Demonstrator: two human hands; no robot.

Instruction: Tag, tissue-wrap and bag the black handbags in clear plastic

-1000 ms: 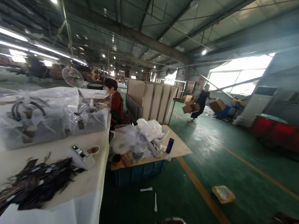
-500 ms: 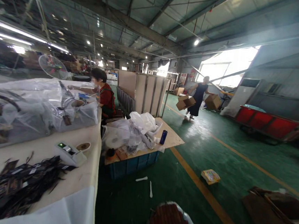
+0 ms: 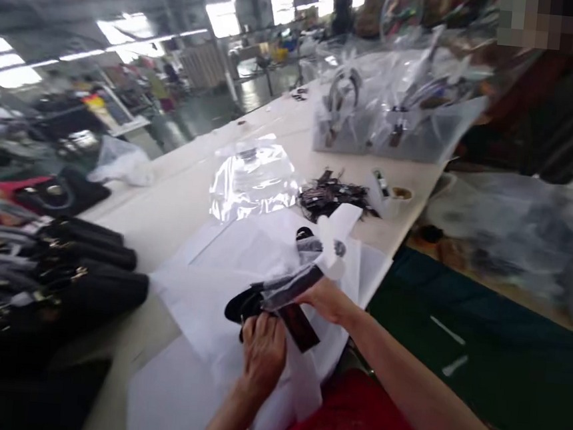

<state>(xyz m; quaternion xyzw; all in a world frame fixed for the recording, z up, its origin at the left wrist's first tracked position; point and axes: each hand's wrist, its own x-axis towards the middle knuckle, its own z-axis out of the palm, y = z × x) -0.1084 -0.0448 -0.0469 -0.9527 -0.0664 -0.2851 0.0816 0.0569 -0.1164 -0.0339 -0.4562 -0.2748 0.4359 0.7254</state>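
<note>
My left hand [image 3: 263,348] is closed, with its fingers curled on a black strap-like piece [image 3: 243,303] that has a rounded end. My right hand [image 3: 323,298] grips a dark strap [image 3: 290,287] that looks wrapped in clear film. A dark rectangular tag [image 3: 300,329] hangs between my hands. Beyond my right hand, crumpled white paper [image 3: 337,243] rises beside more film-wrapped black parts. Sheets of white paper [image 3: 248,245] lie under my hands on the table. Motion blur hides the finer details, and my right fingertips are partly covered.
Several black handbags [image 3: 100,286] are lined up on the left. Ahead are a shiny clear plastic bag [image 3: 254,179], a heap of dark tags [image 3: 333,196] and a tape dispenser [image 3: 381,190]. Plastic-covered bins [image 3: 399,131] stand farther back. The table edge [image 3: 405,232] is right.
The view has swung left and down, from the aisle and a person with cartons to the tabletop. Both my hands, out of view before, now show on the black strap piece.
</note>
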